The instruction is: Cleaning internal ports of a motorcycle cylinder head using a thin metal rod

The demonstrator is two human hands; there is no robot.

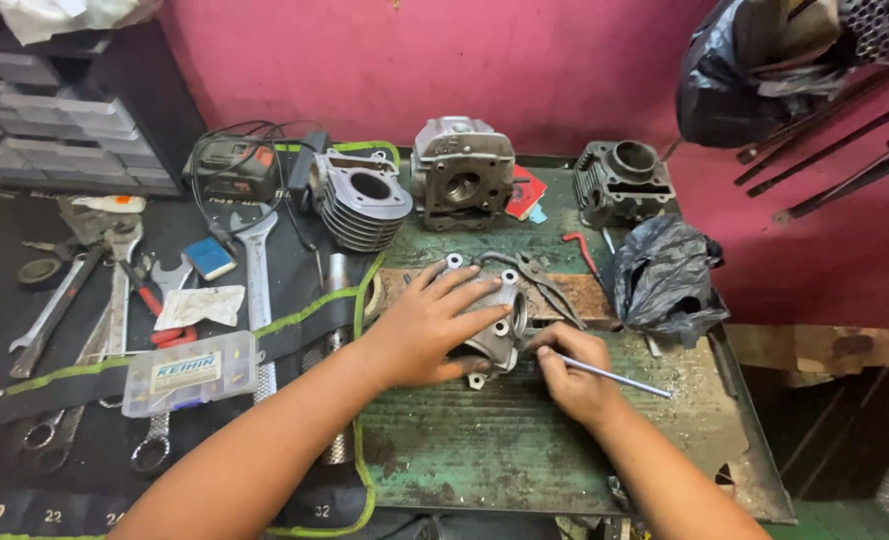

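My left hand (427, 325) lies flat over a grey metal cylinder head (498, 322) on the green workbench (485, 450), fingers spread across its top. My right hand (573, 375) is just to the right of it, pinching a thin metal rod (615, 379) whose near end points at the side of the cylinder head. The rod's far end sticks out to the right over the bench.
Behind stand a finned cylinder (362, 198), another cylinder head (462, 172) and a smaller cylinder (622, 178). A black plastic bag (665, 275) sits right. Pliers (540, 280) lie behind the part. Wrenches (257, 265) and a small clear parts box (191, 373) cover the left mat.
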